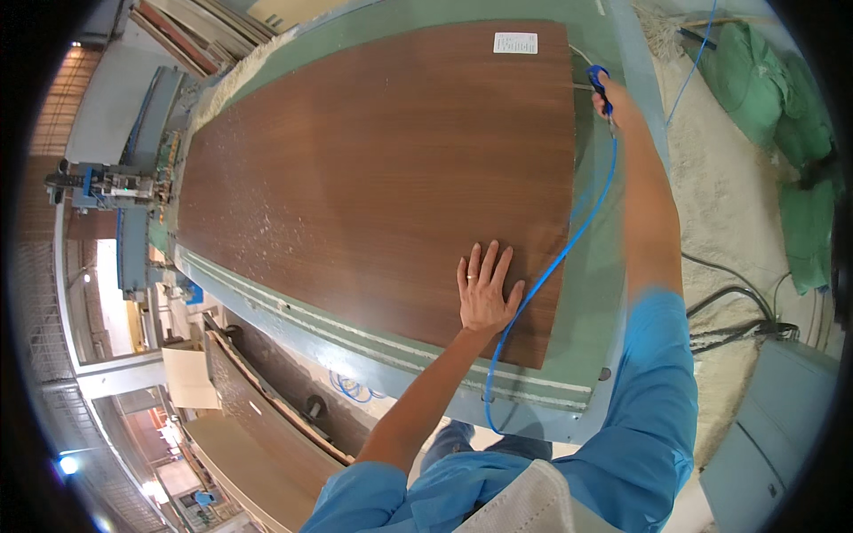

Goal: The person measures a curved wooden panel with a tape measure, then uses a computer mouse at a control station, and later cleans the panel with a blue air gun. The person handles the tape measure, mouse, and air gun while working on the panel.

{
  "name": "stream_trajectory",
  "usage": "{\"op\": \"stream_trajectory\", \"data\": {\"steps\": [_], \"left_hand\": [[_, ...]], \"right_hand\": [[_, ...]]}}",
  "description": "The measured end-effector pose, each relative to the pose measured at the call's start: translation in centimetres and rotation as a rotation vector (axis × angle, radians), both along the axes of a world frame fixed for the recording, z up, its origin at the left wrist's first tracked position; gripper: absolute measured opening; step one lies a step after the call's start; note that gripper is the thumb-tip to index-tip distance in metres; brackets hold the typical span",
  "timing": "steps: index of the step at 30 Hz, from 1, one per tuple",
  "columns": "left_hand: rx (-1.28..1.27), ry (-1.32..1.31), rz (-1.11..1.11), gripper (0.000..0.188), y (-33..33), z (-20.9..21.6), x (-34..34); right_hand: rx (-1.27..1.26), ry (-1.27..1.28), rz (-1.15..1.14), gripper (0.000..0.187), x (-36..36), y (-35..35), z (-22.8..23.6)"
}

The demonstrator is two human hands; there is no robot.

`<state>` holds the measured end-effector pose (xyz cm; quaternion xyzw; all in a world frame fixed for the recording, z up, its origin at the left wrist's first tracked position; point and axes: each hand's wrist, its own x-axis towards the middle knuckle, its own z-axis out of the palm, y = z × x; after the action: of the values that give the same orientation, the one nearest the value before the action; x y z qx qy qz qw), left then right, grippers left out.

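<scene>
A large brown wood-grain panel lies flat on a green-topped machine bed. My left hand rests on the panel near its close right corner, fingers spread, a ring on one finger. Out past the panel's right edge, my right hand is closed round a blue air blow gun. A blue air hose runs from the gun, crosses the panel corner beside my left hand and drops over the bed's near edge. A white label sticks to the panel's far right corner. Pale chips are scattered on the panel's left part.
A machine gantry spans the bed's left end. Sawdust covers the floor at right, with green sacks and a grey cabinet. Brown boards are stacked at lower left. More boards stand at the far left.
</scene>
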<state>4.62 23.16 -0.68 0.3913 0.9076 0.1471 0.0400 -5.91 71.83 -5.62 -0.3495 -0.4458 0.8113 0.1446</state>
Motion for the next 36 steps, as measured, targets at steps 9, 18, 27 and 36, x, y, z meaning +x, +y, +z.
{"op": "stream_trajectory", "data": {"steps": [9,18,27,36], "left_hand": [[0.158,0.009,-0.01,0.057,-0.4,-1.5,0.1],[0.267,-0.039,-0.266,0.054,-15.8,-2.8,0.0],[0.092,-0.01,0.225,0.046,-40.2,-0.9,-9.1],[0.666,-1.067,0.279,0.051,-47.8,-0.7,6.6]], "right_hand": [[0.076,-0.294,0.106,0.051,21.4,-18.6,2.2],[0.124,-0.601,0.068,0.047,40.3,-42.6,4.8],[0.24,-0.367,-0.01,0.046,33.4,-57.4,7.3],[0.23,-0.437,0.601,0.047,15.8,-71.6,5.1]]}}
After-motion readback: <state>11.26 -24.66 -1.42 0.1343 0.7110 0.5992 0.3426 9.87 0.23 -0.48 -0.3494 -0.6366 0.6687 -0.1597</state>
